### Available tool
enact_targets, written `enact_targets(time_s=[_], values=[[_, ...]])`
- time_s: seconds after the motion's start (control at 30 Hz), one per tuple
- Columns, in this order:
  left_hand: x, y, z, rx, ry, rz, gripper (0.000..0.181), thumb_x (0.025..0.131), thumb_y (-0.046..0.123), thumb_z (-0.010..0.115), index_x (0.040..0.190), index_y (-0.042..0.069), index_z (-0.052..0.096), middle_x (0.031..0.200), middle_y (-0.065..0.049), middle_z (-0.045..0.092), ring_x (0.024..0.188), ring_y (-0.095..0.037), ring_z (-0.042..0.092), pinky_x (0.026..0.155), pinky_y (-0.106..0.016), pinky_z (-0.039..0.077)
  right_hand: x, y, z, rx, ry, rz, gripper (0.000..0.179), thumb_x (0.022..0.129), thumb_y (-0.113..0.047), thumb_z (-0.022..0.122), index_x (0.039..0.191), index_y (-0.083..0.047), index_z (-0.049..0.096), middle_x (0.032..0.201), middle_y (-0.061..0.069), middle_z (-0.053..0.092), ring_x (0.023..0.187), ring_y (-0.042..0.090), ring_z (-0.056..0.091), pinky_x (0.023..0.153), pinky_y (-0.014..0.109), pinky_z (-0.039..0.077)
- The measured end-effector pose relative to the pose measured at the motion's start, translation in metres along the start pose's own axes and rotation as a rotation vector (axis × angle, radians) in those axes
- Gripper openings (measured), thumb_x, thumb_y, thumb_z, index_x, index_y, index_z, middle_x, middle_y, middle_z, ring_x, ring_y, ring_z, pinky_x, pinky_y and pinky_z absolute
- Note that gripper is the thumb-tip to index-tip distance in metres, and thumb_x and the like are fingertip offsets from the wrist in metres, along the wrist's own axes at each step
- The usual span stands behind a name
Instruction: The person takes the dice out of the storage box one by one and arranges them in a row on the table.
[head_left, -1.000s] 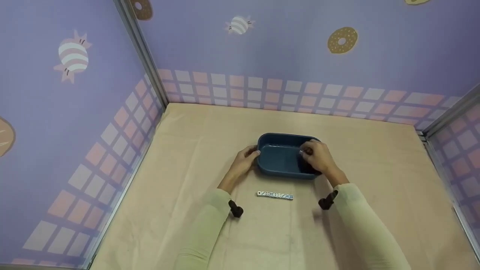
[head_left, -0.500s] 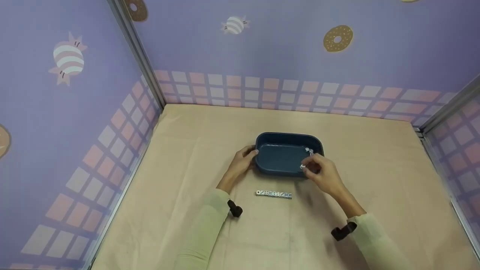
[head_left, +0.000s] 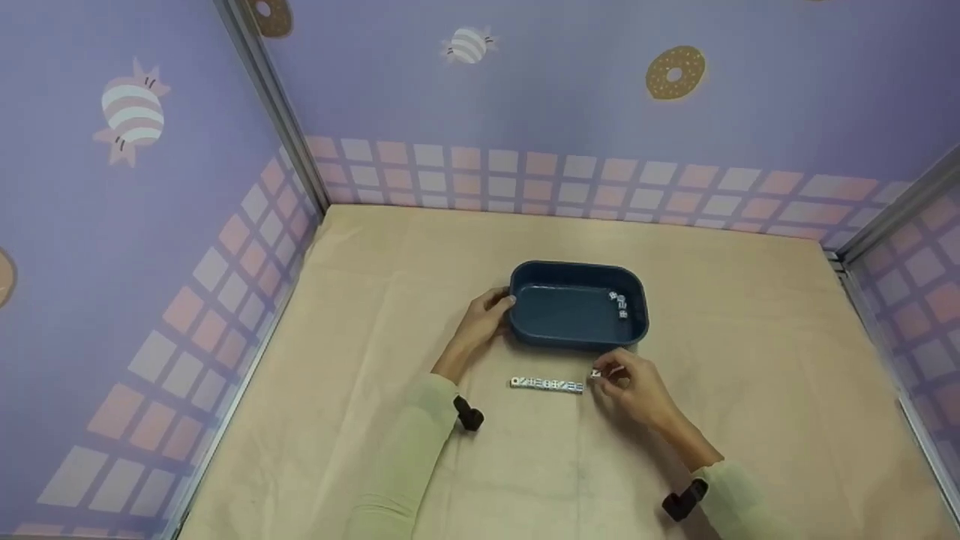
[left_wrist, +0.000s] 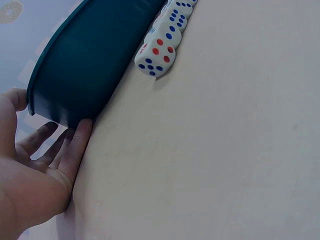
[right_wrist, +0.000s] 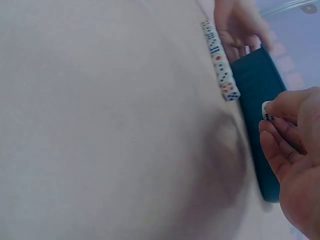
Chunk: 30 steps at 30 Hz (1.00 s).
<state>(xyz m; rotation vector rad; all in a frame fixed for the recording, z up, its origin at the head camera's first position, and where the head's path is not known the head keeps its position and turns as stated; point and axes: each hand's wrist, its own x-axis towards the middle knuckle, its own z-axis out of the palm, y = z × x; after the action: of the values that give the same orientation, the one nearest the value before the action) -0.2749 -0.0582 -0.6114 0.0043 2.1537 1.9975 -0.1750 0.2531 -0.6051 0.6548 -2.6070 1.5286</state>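
My right hand (head_left: 634, 386) pinches a small white die (head_left: 595, 373) between thumb and fingertips, just in front of a dark blue box (head_left: 577, 341). The held die (right_wrist: 267, 112) also shows in the right wrist view. A straight row of dice (head_left: 546, 385) lies on the cloth just left of the held die. Its end die in the left wrist view (left_wrist: 156, 57) shows red and blue pips. My left hand (head_left: 480, 326) holds the box's left end, thumb at the rim and fingers against the outer wall. Several loose dice (head_left: 622, 304) lie inside the box near its right wall.
A beige cloth (head_left: 420, 277) covers the table. Purple printed panels (head_left: 555, 90) stand behind and on both sides, with metal posts (head_left: 277, 112) at the corners. Small black devices (head_left: 684, 500) are strapped to both wrists.
My right hand has come out of the box with a die and moved toward the near side, beside the row's right end. The left hand keeps its place at the box.
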Motion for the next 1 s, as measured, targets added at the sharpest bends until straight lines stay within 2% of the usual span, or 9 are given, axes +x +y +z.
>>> enact_targets(time_s=[0.23, 0.37, 0.5, 0.67, 0.83, 1.0], values=[[0.001, -0.001, 0.001, -0.035, -0.020, 0.003, 0.054, 0.109, 0.036, 0.060, 0.154, 0.007, 0.053, 0.149, -0.014, 0.058, 0.119, -0.027, 0.068, 0.094, -0.041, 0.059, -0.007, 0.009, 0.012, -0.023, -0.031, 0.003, 0.029, 0.083, 0.017, 0.075, 0.102, -0.004, 0.072, 0.097, 0.005, 0.072, 0.085, 0.022, 0.068, 0.073, 0.029, 0.056], [0.000, -0.003, 0.001, -0.018, -0.021, 0.007, 0.053, 0.109, 0.037, 0.060, 0.153, 0.008, 0.054, 0.148, -0.014, 0.059, 0.117, -0.025, 0.068, 0.093, -0.040, 0.059, -0.010, 0.013, 0.016, -0.016, -0.037, 0.013, 0.028, 0.083, 0.016, 0.074, 0.103, -0.003, 0.072, 0.097, 0.005, 0.072, 0.085, 0.020, 0.066, 0.074, 0.027, 0.056], [0.000, -0.004, 0.000, -0.021, -0.006, 0.009, 0.052, 0.109, 0.035, 0.060, 0.153, 0.007, 0.055, 0.146, -0.014, 0.060, 0.110, -0.025, 0.068, 0.089, -0.039, 0.060, -0.013, 0.013, 0.018, -0.002, -0.047, 0.045, 0.027, 0.086, 0.013, 0.073, 0.104, -0.007, 0.073, 0.099, 0.003, 0.071, 0.089, 0.025, 0.067, 0.078, 0.026, 0.055], [0.001, -0.004, 0.000, -0.025, -0.012, 0.000, 0.055, 0.109, 0.035, 0.061, 0.154, 0.006, 0.052, 0.148, -0.016, 0.059, 0.110, -0.024, 0.068, 0.090, -0.038, 0.060, -0.016, 0.015, 0.020, 0.011, -0.041, 0.072, 0.031, 0.086, 0.014, 0.075, 0.104, -0.012, 0.074, 0.098, -0.001, 0.069, 0.089, 0.020, 0.065, 0.077, 0.027, 0.054], [0.002, -0.002, 0.000, -0.049, -0.011, 0.001, 0.055, 0.109, 0.035, 0.061, 0.154, 0.005, 0.052, 0.148, -0.017, 0.058, 0.113, -0.027, 0.068, 0.093, -0.041, 0.059, -0.015, 0.016, 0.021, 0.049, -0.032, 0.062, 0.032, 0.086, 0.014, 0.076, 0.105, -0.012, 0.075, 0.098, 0.001, 0.069, 0.088, 0.022, 0.064, 0.075, 0.030, 0.053], [0.002, -0.001, 0.001, -0.046, -0.009, 0.008, 0.054, 0.109, 0.035, 0.060, 0.154, 0.006, 0.053, 0.147, -0.016, 0.059, 0.112, -0.027, 0.069, 0.093, -0.041, 0.059, -0.014, 0.016, 0.020, 0.049, -0.041, 0.058, 0.029, 0.088, 0.008, 0.080, 0.107, -0.013, 0.076, 0.099, 0.002, 0.069, 0.090, 0.024, 0.064, 0.076, 0.029, 0.053]])
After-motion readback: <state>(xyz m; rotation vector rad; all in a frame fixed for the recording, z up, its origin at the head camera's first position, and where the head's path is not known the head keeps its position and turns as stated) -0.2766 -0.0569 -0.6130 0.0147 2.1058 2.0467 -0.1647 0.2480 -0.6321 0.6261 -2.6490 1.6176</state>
